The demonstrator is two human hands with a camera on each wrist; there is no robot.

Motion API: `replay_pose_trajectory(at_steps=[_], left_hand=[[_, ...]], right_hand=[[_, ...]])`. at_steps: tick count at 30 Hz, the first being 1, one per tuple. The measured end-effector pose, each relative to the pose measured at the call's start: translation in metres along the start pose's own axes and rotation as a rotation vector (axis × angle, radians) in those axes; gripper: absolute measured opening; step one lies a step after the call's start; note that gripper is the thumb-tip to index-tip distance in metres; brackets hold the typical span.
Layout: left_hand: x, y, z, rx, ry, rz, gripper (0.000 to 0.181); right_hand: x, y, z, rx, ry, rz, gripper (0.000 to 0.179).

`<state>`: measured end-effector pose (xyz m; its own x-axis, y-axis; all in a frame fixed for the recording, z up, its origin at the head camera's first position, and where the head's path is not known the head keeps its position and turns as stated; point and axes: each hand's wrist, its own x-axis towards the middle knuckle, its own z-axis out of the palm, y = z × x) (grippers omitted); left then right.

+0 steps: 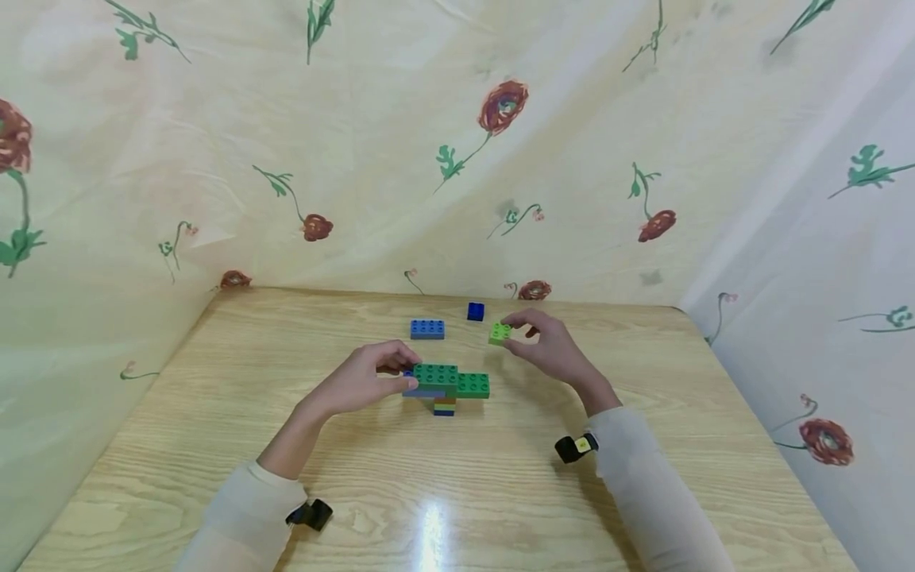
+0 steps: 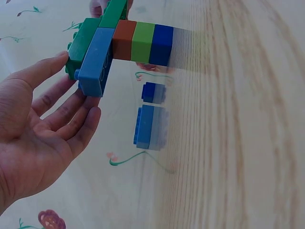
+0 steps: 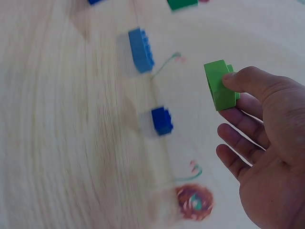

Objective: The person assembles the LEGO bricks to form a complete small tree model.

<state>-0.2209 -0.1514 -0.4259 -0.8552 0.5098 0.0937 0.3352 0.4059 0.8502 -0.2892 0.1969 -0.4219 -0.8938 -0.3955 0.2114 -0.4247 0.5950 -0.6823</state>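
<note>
A structure of toy building bricks (image 1: pixel 436 376) stands on the wooden table, with two green bricks and a light blue one spread over a narrow stack. That stack shows an orange-brown, a lime and a dark blue brick (image 2: pixel 162 45) at its foot. My left hand (image 1: pixel 360 380) holds the structure's left end, thumb at the upper green brick (image 2: pixel 85 42) and fingertips against the light blue brick (image 2: pixel 96 62). To the right, my right hand (image 1: pixel 549 346) pinches a lime green brick (image 3: pixel 220 86) between thumb and fingers, raised above the table with its studs upward in the head view.
Behind the structure, a light blue brick (image 1: pixel 427 330) and a small dark blue brick (image 1: pixel 475 311) lie on the table (image 1: pixel 372 492). A flower-patterned cloth (image 1: pixel 386 159) hangs along the back edge and continues at both sides.
</note>
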Motion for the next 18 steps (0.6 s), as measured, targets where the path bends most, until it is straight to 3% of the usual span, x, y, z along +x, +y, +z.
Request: replay_pose_trajectory(at_steps=[11, 18], left_hand=[[-0.001, 0.002, -0.002, -0.008, 0.006, -0.005, 0.026], [0.000, 0.003, -0.002, -0.006, 0.004, -0.004, 0.026]], right_hand=[[-0.019, -0.030, 0.009, 0.004, 0.000, -0.106, 0.032], [-0.030, -0.042, 0.015, 0.032, -0.048, -0.146, 0.031]])
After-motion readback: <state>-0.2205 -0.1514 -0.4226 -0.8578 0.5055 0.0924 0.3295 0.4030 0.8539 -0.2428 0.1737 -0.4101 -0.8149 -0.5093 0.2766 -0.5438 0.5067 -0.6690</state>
